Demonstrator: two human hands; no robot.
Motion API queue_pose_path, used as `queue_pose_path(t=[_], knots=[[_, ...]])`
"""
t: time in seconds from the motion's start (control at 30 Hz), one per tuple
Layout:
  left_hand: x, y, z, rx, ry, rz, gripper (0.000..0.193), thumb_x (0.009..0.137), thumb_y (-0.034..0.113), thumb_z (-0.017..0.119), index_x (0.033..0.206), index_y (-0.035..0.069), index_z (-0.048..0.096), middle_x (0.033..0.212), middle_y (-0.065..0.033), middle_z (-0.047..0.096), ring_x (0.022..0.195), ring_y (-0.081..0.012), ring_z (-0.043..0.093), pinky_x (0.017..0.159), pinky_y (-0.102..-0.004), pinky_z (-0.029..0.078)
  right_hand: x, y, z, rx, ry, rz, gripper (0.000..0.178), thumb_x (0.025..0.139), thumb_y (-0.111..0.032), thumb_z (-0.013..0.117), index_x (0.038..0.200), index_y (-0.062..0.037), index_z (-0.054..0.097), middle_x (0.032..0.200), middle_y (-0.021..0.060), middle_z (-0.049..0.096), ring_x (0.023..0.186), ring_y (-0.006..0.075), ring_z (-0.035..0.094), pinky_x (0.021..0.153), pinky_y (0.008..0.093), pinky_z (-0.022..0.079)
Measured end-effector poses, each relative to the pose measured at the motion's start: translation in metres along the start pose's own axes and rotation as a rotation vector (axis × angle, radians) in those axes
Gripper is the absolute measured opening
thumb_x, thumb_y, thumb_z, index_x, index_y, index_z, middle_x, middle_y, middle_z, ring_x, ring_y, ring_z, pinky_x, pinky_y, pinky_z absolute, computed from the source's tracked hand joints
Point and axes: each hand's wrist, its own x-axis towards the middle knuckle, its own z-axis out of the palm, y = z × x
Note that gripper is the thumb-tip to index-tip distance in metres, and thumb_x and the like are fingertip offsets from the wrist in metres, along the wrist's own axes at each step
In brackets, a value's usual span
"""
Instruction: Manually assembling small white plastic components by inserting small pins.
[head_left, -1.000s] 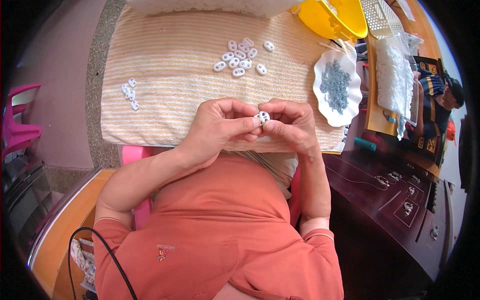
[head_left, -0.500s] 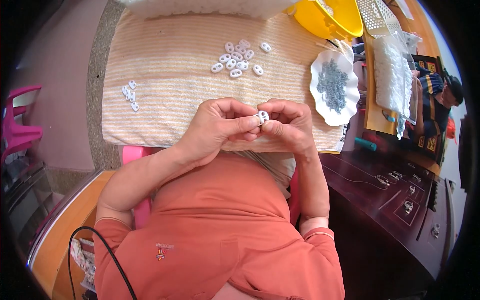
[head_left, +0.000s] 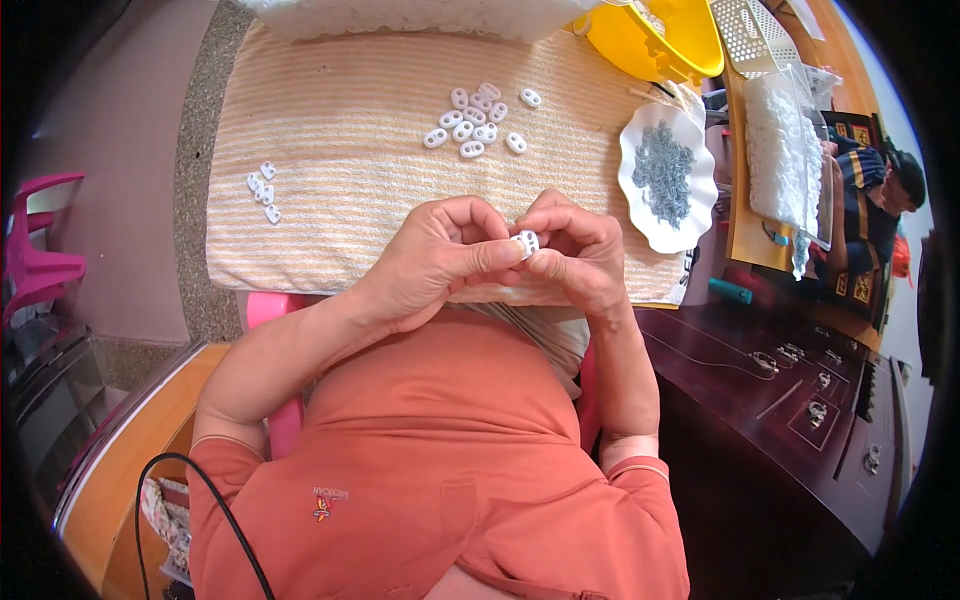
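Close in front of me, my left hand pinches a small white plastic two-hole piece, like a cord lock, between thumb and fingers. My right hand is curled at its other side, thumb tip against it and forefinger just above; part of the piece is hidden by the fingers. Beyond my hands lies a loose cluster of white oval two-hole pieces. Several smaller white pieces lie to the left. On the right, a white scalloped dish holds many tiny grey metal parts, perhaps springs.
A striped towel covers the table. At the far edge stand a translucent bag of white pieces and a yellow basin. Another person sits at the far right, beyond a clear box of white pieces.
My right forefinger has lifted and spread a little from the thumb. The white piece has shifted slightly to the right and turned between my fingers.
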Motion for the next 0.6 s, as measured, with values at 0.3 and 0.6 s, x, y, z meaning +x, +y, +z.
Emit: queue_pose_path(t=[0.3,0.6], knots=[[-0.0009,-0.0042,-0.0003,-0.001,-0.034,0.015,0.006,0.088,0.005,0.066,0.087,0.004,0.060,0.086,-0.0043,0.066,0.079,-0.0080,0.062,0.071,-0.0210,0.052,-0.0028,-0.0022,0.0032,-0.132,-0.028,-0.044,0.023,0.078,-0.001,0.073,0.099,0.0035,0.068,0.088,0.0055,0.061,0.076,0.0081,0.055,0.065,0.0212,0.043],[0.0000,-0.0049,0.0010,0.037,-0.071,0.048,0.010,0.087,0.005,0.066,0.086,0.005,0.056,0.089,-0.0062,0.065,0.079,-0.0112,0.063,0.070,-0.0240,0.055,-0.0044,-0.0077,0.0084,-0.160,-0.014,-0.053,0.024,0.076,-0.003,0.075,0.098,0.0035,0.068,0.085,0.0059,0.061,0.075,0.0094,0.054,0.066,0.0215,0.042]])
